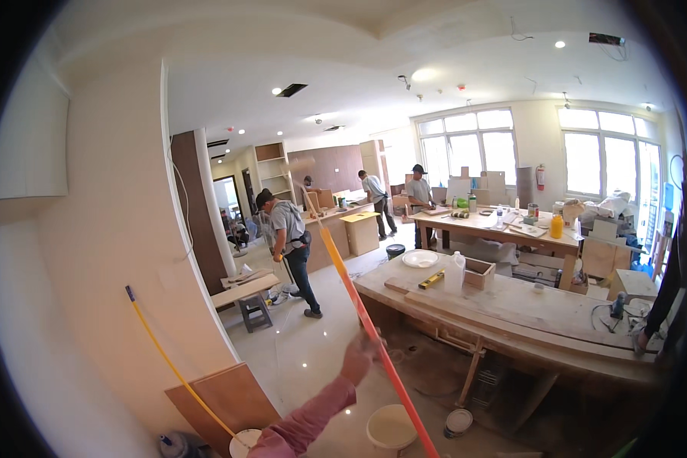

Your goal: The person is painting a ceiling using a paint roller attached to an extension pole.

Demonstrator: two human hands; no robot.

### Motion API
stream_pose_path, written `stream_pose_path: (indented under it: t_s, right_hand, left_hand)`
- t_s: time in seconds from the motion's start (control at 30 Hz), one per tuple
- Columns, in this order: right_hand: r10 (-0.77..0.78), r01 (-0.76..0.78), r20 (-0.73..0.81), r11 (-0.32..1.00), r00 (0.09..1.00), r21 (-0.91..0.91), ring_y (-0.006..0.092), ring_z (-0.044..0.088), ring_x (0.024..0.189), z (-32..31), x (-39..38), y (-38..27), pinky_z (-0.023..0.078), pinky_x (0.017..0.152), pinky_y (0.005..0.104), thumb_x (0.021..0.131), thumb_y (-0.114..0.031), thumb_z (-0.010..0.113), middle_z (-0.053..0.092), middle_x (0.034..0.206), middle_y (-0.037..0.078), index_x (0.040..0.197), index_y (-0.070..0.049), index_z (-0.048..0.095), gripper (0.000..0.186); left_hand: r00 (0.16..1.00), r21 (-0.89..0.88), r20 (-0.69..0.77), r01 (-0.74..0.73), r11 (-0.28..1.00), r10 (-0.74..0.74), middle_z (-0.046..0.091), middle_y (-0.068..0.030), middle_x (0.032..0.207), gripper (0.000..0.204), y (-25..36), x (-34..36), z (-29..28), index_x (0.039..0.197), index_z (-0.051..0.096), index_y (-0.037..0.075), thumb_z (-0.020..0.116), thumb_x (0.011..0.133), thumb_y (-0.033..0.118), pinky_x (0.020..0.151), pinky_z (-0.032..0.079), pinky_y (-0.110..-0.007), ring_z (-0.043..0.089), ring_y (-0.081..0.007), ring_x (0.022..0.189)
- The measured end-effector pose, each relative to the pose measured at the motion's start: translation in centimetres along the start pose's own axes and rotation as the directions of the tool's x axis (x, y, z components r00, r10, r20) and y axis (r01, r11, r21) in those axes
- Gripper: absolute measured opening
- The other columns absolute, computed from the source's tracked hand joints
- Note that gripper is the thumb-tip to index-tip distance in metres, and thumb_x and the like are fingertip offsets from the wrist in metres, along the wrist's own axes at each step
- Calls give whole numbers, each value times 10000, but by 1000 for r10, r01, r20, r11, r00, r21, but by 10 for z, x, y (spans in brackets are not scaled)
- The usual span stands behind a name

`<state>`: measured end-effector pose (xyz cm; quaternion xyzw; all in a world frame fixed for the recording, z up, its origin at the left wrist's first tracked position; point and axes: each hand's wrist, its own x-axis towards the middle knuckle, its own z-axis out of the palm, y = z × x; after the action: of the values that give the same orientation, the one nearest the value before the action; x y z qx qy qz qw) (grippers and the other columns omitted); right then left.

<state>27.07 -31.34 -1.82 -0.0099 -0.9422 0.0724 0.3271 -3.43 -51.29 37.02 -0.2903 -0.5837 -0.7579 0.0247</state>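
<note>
My left hand [361, 357], at the end of a pink-red sleeve, is closed around a long paint roller pole [349, 282]. The pole is orange-red along its lower length and yellow-orange further up. It slants from the bottom edge up and away to the left. A pale, blurred roller head [301, 164] shows at its far end, high in front of the far wall. My right hand is out of view. Below the pole stands an off-white bucket [391, 427], with a small can [458, 422] to its right.
On the left, a yellow pole [177, 372] leans on the wall [114, 252] beside a wood panel [233, 401]. A workbench [527, 320] at right carries a spirit level [432, 279] and a jug [455, 271]. Several people work beyond; a co-worker's hand [641, 340] is at far right.
</note>
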Motion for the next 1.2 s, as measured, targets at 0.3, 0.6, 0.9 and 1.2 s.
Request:
stream_pose_path:
  t_s: [0.3,0.6,0.9,1.2]
  right_hand:
    - [247,-235,117,526,962,818,237,634,661,-67,320,-126,478,547,360,933,-121,555,603,689,102,892,-76,586,69]
    - [291,73,-117,158,949,985,51,505,470,-114,573,-203,405,417,216,1036,-196,525,600,763,23,1111,14,609,238]
    - [334,267,-272,62,903,962,50,516,476,-162,746,-205,401,403,210,1038,-185,557,589,792,27,1303,25,584,339]
    - [307,328,-318,19,897,944,54,535,552,-152,839,-141,429,469,236,1015,-169,600,599,746,32,1231,10,560,283]
  left_hand:
    - [958,353,161,-281,892,238,684,-58,1056,535,113,147,-65,1536,401,80,566,1049,230,719,572,-266,646,-96,866]
    - [895,393,198,-445,805,399,660,-96,903,454,181,256,-76,1414,477,12,588,1013,194,670,508,-315,603,-140,734]
    - [877,355,179,-480,802,446,634,-66,911,297,234,376,-57,1277,568,-13,557,1018,132,647,541,-309,629,-145,734]
    - [925,393,110,-377,839,364,621,-66,1004,237,223,471,-24,1213,596,-10,517,1050,142,732,597,-356,664,-185,823]
